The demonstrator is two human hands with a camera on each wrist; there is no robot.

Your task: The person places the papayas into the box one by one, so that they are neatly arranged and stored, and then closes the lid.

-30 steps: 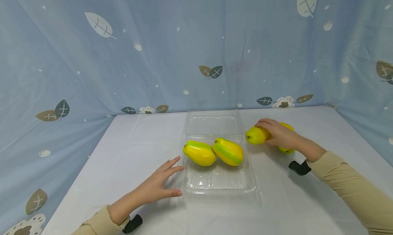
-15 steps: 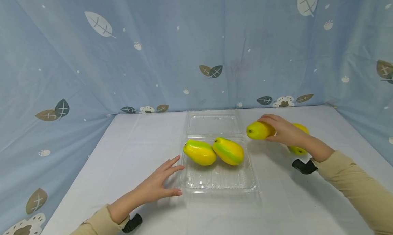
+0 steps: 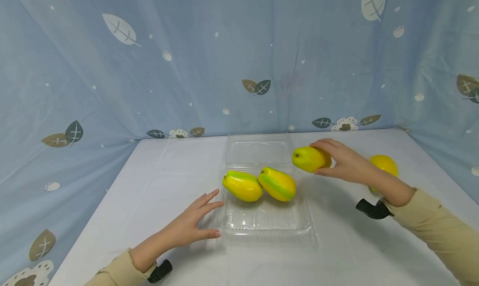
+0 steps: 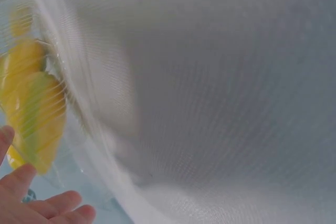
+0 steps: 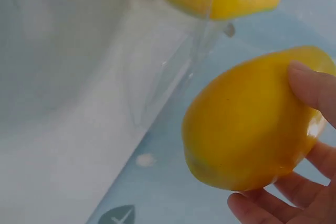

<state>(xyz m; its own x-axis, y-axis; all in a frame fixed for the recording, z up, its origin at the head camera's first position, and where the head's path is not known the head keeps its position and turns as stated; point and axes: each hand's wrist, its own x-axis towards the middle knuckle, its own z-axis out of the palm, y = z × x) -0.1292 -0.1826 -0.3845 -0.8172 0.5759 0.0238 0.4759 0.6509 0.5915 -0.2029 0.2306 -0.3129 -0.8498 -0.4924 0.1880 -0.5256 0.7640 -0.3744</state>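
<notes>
My right hand (image 3: 346, 163) grips a yellow-green papaya (image 3: 308, 159) from behind, above the right side of a clear plastic clamshell box (image 3: 265, 221). In the right wrist view, the thumb lies on one side of this papaya (image 5: 247, 124) and fingers on the other. Two papayas rest side by side in the box's base, a left one (image 3: 243, 187) and a right one (image 3: 277, 184) with a green stripe. My left hand (image 3: 192, 223) holds nothing; its fingers are spread beside the box's left edge. Another papaya (image 3: 385, 165) lies at the right, partly hidden by my right forearm.
The box's lid (image 3: 260, 152) lies folded back toward the blue leaf-print curtain (image 3: 209, 61). A white cloth (image 3: 161, 186) covers the table. Black wrist mounts (image 3: 374, 209) stick out below both sleeves.
My right hand has lifted the papaya, drawn it slightly right, then brought it left toward the box. The other papaya on the right has shifted further right. The left hand stays in place.
</notes>
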